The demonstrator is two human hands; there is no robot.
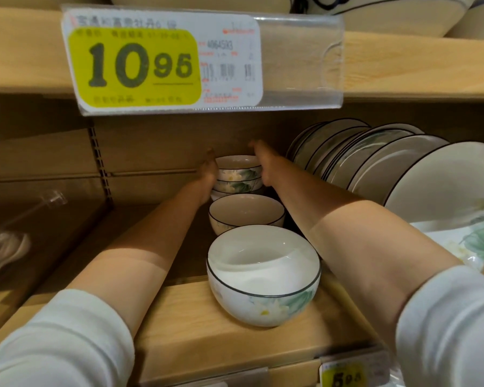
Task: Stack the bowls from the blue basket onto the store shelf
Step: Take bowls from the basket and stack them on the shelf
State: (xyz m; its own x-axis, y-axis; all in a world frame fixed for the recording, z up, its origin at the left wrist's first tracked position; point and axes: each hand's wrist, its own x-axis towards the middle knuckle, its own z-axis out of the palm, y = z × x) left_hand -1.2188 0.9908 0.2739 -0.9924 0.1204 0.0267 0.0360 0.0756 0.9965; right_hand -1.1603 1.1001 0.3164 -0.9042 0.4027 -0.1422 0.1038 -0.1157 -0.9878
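Both my arms reach deep into the wooden shelf [179, 311]. At the back stands a stack of white bowls [239, 177] with black rims and a green leaf and flower print. My left hand [208, 171] lies against the stack's left side and my right hand [260, 163] against its right side, level with the top bowl. The fingers of both hands look straight and point past the rim. In front of that stack sits a second short stack of bowls [246, 212], and nearest to me a single bowl [263, 275]. The blue basket is out of view.
A row of matching plates [375, 163] stands on edge at the right, close to my right forearm. A large price tag holder [162, 62] hangs from the shelf above. A clear plastic divider [25, 213] lies at the left. A small price label [347, 375] is on the front edge.
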